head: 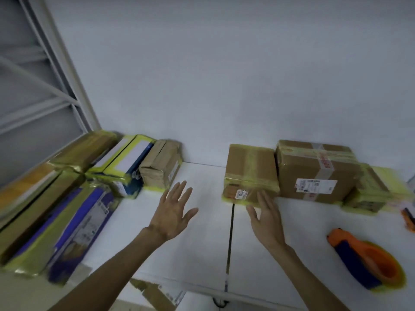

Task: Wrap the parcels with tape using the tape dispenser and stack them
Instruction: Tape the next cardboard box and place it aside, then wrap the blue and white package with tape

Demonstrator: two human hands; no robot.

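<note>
A small brown parcel [250,173] banded with yellow tape stands on the white table [202,243] against the wall. My right hand [263,218] is open, its fingertips touching the parcel's near lower edge. My left hand [173,212] hovers open with spread fingers over the table, left of that parcel and apart from it. The orange and blue tape dispenser [366,259] with yellow tape lies on the table at the right, untouched.
A larger taped box [314,171] and a flat yellow-taped parcel [372,191] sit right of the small parcel. Several wrapped parcels [67,198] are piled at the left, beside a small brown box [161,167]. Another orange tool [409,216] lies at the right edge. Metal shelving [45,75] rises at the left.
</note>
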